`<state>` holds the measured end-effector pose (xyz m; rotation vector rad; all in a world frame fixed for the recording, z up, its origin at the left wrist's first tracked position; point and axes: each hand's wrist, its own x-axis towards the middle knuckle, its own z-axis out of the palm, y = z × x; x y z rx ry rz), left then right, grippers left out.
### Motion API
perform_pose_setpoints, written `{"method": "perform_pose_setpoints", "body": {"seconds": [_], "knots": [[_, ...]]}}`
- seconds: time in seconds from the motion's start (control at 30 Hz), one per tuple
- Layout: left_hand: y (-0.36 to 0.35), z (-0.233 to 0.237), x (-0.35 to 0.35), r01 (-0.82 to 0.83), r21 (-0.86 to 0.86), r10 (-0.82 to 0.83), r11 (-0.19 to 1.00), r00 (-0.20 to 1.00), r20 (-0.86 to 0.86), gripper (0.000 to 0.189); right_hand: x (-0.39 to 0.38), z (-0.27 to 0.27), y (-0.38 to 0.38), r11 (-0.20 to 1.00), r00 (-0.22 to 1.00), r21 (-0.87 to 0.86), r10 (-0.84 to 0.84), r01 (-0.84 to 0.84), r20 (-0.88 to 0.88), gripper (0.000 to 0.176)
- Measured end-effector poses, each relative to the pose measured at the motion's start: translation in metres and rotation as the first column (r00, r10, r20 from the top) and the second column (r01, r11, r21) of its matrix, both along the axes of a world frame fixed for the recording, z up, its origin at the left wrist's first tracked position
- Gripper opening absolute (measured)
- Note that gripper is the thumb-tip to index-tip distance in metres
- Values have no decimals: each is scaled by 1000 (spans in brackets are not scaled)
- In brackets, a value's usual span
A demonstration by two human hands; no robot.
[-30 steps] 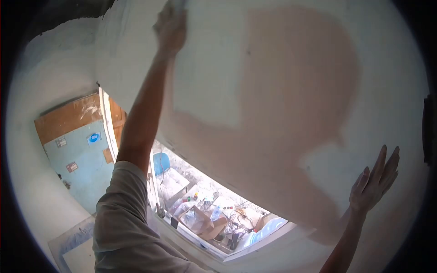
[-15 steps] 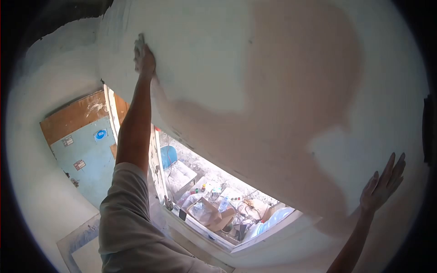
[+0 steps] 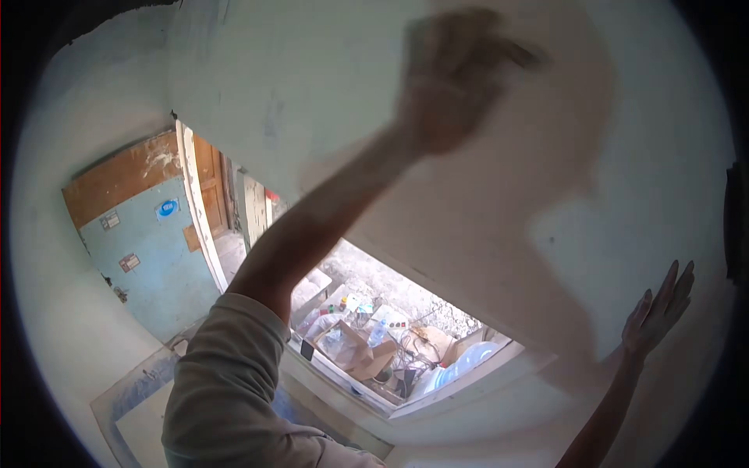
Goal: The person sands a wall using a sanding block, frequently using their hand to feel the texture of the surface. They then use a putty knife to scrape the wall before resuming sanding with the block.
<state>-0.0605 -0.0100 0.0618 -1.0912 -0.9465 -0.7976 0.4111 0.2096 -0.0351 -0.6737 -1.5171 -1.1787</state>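
My left hand [image 3: 456, 82] is raised high in front of the pale plastered wall [image 3: 499, 210], over the wall's brownish shaded area. Motion smears its fingers, and I cannot tell whether anything is in them. The thumb side points to the right. Lower down on the right, my right hand [image 3: 655, 316] lies against the wall, fingers stretched upward and palm toward the surface. Pale dust coats its fingers. It holds nothing.
Below the wall section is a window opening [image 3: 406, 409]. Beyond it lie a cardboard box [image 3: 370, 355], a plastic bottle [image 3: 378, 333], a power strip [image 3: 396, 324] and tangled cables. At the left stands a light-blue door panel [image 3: 156, 257] with stickers.
My left hand has swung from the upper left of the wall to the right, away from its earlier spot. My right hand has stayed nearly in place.
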Motion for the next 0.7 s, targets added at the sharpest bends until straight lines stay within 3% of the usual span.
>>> {"method": "perform_pose_setpoints", "body": {"seconds": [0.07,0.1,0.13,0.2,0.23,0.27,0.33,0.37,0.4,0.43,0.47,0.5,0.57,0.67,0.7], "knots": [[-4,-27,-101,-214,226,186,950,973,139,47,8,-13,4,1000,1000,13,-16,16,-13,69],[-30,-42,-135,-28,244,-31,969,972,234,49,11,-18,4,1000,1000,7,-16,16,-2,69],[-44,-70,-191,-228,213,140,950,921,363,53,9,-18,4,1000,1000,18,-13,13,-14,68],[-82,-109,-223,-64,288,-170,955,680,714,53,3,-21,0,1000,999,20,-18,19,-43,68],[-87,-126,-232,-130,308,-224,942,439,870,54,0,-21,-3,1000,999,16,-21,22,-49,68],[-79,-126,-225,-123,309,-226,943,444,867,54,-1,-19,-3,1000,998,17,-24,25,-59,67],[-56,-124,-206,-204,216,-73,955,545,835,56,-2,-17,-1,999,997,13,-36,36,-69,67],[-35,-112,-173,-162,305,-81,939,756,649,55,-1,-19,-2,999,997,11,-41,42,-62,66],[-18,-99,-137,-219,272,57,937,865,499,52,0,-19,-2,999,998,9,-38,38,-53,66],[-14,-82,-73,-49,218,-41,975,920,389,51,0,-19,-1,999,997,12,-49,49,-58,66],[10,-79,-44,-159,141,128,977,969,211,50,0,-19,-1,998,996,13,-59,60,-61,66],[21,-78,9,-194,60,176,979,959,224,44,0,-18,-1,998,997,13,-54,55,-55,66],[33,-89,72,36,-102,-24,994,993,113,41,2,-19,-1,999,999,26,-22,23,-44,66],[13,-84,65,95,-232,-62,968,987,145,43,2,-19,-2,999,999,35,-15,17,-47,65],[-7,-85,48,151,-217,-104,965,971,214,55,2,-19,-2,999,999,38,-17,19,-48,65]]}}
